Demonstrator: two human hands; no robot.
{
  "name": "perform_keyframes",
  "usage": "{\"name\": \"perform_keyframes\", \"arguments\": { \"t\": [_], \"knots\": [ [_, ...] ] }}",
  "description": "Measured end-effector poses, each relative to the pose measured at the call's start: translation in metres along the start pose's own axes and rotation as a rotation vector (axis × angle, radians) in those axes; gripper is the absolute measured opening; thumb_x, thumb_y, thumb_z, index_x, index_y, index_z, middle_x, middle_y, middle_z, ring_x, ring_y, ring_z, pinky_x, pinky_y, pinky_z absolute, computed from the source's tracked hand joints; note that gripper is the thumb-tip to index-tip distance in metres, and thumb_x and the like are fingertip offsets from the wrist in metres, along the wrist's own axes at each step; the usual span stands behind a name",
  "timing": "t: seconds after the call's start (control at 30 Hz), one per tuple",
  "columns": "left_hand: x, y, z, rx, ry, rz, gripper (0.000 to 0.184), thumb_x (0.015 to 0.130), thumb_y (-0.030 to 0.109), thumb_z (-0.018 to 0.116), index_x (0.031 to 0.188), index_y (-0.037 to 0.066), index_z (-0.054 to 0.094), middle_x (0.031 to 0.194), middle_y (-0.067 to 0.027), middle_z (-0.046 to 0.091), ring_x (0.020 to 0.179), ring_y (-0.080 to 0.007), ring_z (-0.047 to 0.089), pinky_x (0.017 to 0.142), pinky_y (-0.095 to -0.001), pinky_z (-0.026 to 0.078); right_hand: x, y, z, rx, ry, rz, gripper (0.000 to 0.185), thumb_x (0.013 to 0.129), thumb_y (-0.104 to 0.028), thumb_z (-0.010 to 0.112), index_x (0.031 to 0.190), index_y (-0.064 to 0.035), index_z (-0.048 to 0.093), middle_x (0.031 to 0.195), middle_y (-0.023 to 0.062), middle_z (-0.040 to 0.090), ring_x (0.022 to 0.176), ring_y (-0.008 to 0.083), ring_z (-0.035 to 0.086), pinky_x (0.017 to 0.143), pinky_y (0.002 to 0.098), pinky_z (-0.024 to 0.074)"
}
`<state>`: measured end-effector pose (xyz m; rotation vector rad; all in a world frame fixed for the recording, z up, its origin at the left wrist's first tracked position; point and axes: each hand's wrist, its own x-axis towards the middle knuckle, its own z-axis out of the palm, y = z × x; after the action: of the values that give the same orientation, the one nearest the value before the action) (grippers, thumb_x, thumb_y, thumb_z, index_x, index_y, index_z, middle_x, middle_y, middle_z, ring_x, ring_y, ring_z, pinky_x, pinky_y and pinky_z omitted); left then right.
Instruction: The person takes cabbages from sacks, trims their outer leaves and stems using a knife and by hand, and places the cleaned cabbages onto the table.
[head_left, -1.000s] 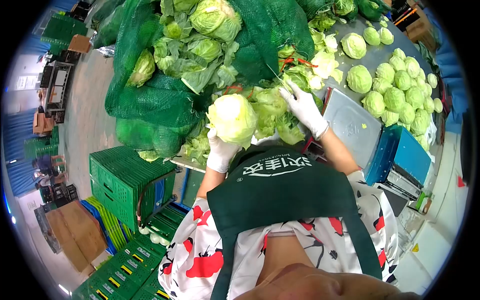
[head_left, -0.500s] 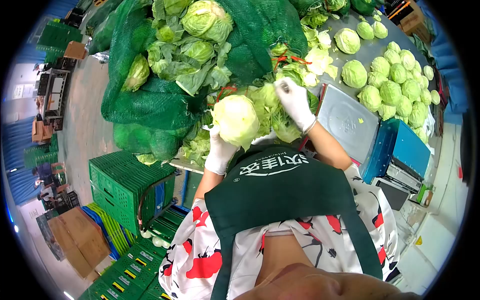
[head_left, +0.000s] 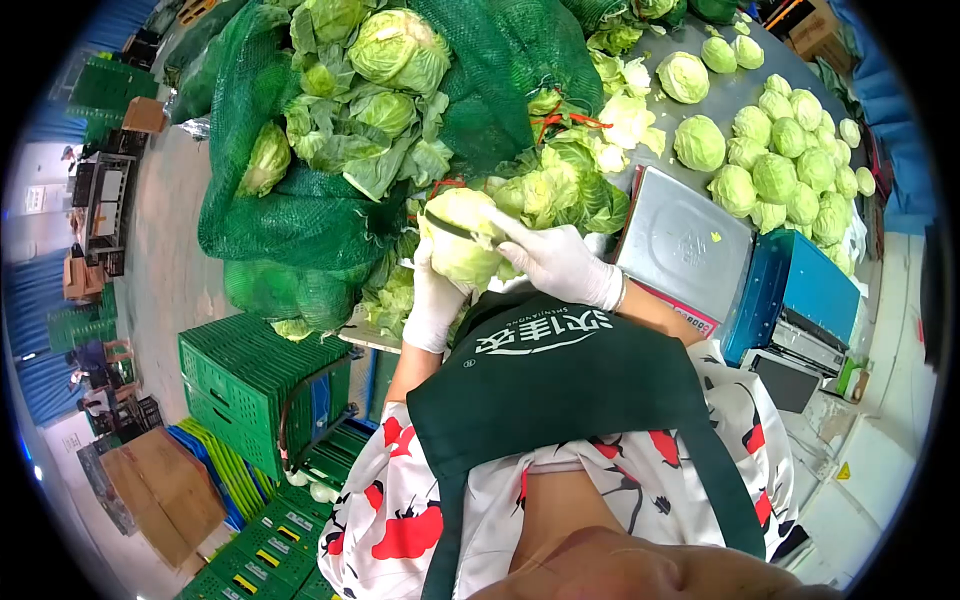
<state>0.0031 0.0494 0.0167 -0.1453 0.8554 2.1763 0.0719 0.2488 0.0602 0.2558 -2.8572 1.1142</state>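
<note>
My left hand (head_left: 435,305), in a white glove, holds a pale cabbage (head_left: 462,245) from its left and lower side, in front of my apron. My right hand (head_left: 565,265), also gloved, is closed on a knife (head_left: 452,228) whose dark blade lies across the top of that cabbage. Loose outer leaves (head_left: 560,190) are heaped just beyond both hands. Above left, a green mesh sack (head_left: 290,225) lies open around leafy cabbages (head_left: 400,50).
A metal scale (head_left: 685,240) stands right of my hands, with a blue bin (head_left: 800,300) beside it. Many trimmed cabbages (head_left: 775,175) are piled at the upper right. Green crates (head_left: 250,385) are stacked at the lower left. People sit far off at the left.
My right hand has come left and down from the leaves to the held cabbage, and the knife now lies across it. The cabbage has been turned slightly in my left hand.
</note>
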Motion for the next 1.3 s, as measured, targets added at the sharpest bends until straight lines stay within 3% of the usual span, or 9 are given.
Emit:
{"name": "perform_keyframes", "arguments": {
  "t": [0.2, 0.33, 0.5, 0.6, 0.63, 0.83, 0.93, 1.1, 1.3],
  "knots": [
    [-0.002, 0.0, -0.012, 0.04, -0.02, -0.042, 0.089, 0.083, 0.06, 0.063, 0.151, 0.01, 0.033, 0.148, -0.0129, 0.045, 0.133, -0.0276, 0.048, 0.109, -0.0446, 0.042, -0.003, 0.006, 0.007, 0.034, 0.026, -0.021, 0.042, 0.103, -0.03, 0.05, 0.143, -0.018, 0.051, 0.094, 0.0132, 0.073, 0.069, 0.0261, 0.071, 0.062, 0.0362, 0.0561],
    [-0.01, -0.007, -0.012, 0.091, 0.006, -0.008, 0.085, 0.084, 0.057, 0.063, 0.149, 0.01, 0.035, 0.147, -0.0125, 0.047, 0.131, -0.028, 0.05, 0.107, -0.0456, 0.043, 0.001, 0.04, 0.024, 0.637, 0.339, 0.323, 0.046, 0.103, -0.026, 0.049, 0.148, -0.0189, 0.045, 0.069, 0.0082, 0.063, 0.056, 0.0182, 0.062, 0.053, 0.0316, 0.0479],
    [-0.002, -0.009, -0.032, 0.435, 0.201, 0.039, 0.058, 0.098, 0.033, 0.053, 0.142, -0.003, 0.044, 0.141, -0.015, 0.051, 0.126, -0.0269, 0.054, 0.105, -0.041, 0.043, 0.0, 0.074, -0.003, -0.051, -0.04, 0.697, 0.079, 0.087, -0.066, 0.055, 0.136, -0.0048, 0.053, 0.082, 0.0218, 0.069, 0.074, 0.036, 0.069, 0.067, 0.0465, 0.0538],
    [0.006, -0.008, -0.017, 0.712, 0.152, 0.184, 0.061, 0.091, 0.015, 0.067, 0.143, -0.004, 0.041, 0.134, -0.0156, 0.055, 0.114, -0.0222, 0.058, 0.1, -0.0355, 0.045, -0.008, 0.059, -0.001, 0.563, 0.234, 0.527, 0.07, 0.082, -0.062, 0.066, 0.12, -0.0028, 0.067, 0.1, 0.019, 0.072, 0.085, 0.0336, 0.071, 0.083, 0.0398, 0.0543],
    [0.016, -0.012, -0.004, 0.902, 0.129, 0.202, 0.067, 0.088, 0.015, 0.071, 0.143, -0.004, 0.038, 0.133, -0.0169, 0.055, 0.115, -0.022, 0.057, 0.1, -0.0352, 0.045, -0.001, 0.045, -0.005, 0.529, 0.38, 0.365, 0.068, 0.08, -0.047, 0.078, 0.127, -0.0003, 0.062, 0.105, 0.0134, 0.073, 0.082, 0.017, 0.07, 0.079, 0.0302, 0.0549],
    [0.021, -0.032, 0.041, 1.449, -0.054, 0.267, 0.098, 0.077, 0.02, 0.082, 0.151, -0.005, 0.023, 0.146, -0.0263, 0.039, 0.135, -0.0327, 0.04, 0.113, -0.0387, 0.033, -0.025, 0.06, 0.004, 0.932, 0.277, 0.57, 0.07, 0.078, -0.041, 0.082, 0.128, 0.0007, 0.055, 0.087, 0.0026, 0.067, 0.06, 0.0064, 0.057, 0.047, 0.0212, 0.0447],
    [0.02, -0.028, 0.064, 1.012, -0.164, 0.065, 0.083, 0.088, 0.009, 0.07, 0.155, 0.003, 0.021, 0.146, -0.0221, 0.041, 0.115, -0.0252, 0.059, 0.094, -0.0357, 0.05, -0.052, 0.076, -0.046, 1.214, 0.198, 0.741, 0.063, 0.078, -0.044, 0.08, 0.122, -0.0037, 0.059, 0.081, 0.0027, 0.064, 0.056, 0.0053, 0.054, 0.046, 0.0213, 0.0447],
    [0.038, -0.03, 0.07, 0.949, -0.177, 0.134, 0.07, 0.093, -0.001, 0.059, 0.154, 0.006, 0.026, 0.143, -0.0176, 0.046, 0.103, -0.0193, 0.065, 0.085, -0.0283, 0.052, -0.057, 0.171, -0.108, 0.923, 0.943, 0.378, 0.062, 0.074, -0.014, 0.084, 0.128, -0.0006, 0.056, 0.113, 0.0121, 0.068, 0.101, 0.0199, 0.066, 0.085, 0.0336, 0.0564],
    [0.034, -0.03, 0.042, 1.185, 0.042, 0.227, 0.062, 0.09, 0.005, 0.068, 0.146, 0.003, 0.042, 0.132, -0.0141, 0.06, 0.097, -0.0147, 0.066, 0.085, -0.028, 0.054, -0.069, 0.35, -0.219, 0.404, 1.261, 0.457, 0.045, 0.08, -0.024, 0.08, 0.107, 0.0065, 0.063, 0.102, 0.014, 0.071, 0.087, 0.0196, 0.069, 0.078, 0.0323, 0.0554]
  ]
}}
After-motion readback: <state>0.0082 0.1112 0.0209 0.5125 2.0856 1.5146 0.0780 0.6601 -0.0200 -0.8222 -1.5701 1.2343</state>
